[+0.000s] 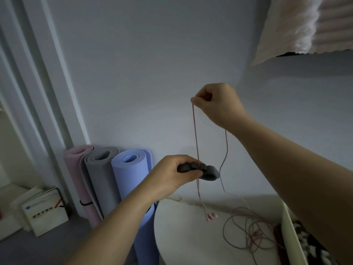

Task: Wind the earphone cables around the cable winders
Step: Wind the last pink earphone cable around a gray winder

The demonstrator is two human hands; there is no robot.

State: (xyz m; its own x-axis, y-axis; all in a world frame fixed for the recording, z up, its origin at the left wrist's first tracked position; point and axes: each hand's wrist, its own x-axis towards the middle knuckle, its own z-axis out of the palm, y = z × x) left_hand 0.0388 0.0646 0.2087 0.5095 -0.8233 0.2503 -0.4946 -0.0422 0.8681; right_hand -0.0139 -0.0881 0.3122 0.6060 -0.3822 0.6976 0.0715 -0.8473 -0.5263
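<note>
Your left hand grips the dark winder above the table's far edge. Your right hand, raised higher, pinches the pink cable, whose slack lies coiled near the table's right edge.

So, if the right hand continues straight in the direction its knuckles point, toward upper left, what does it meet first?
Probably only the plain wall. The right hand, pinching the pink cable, has nothing before it in that line; how far the wall stands is unclear.
</note>
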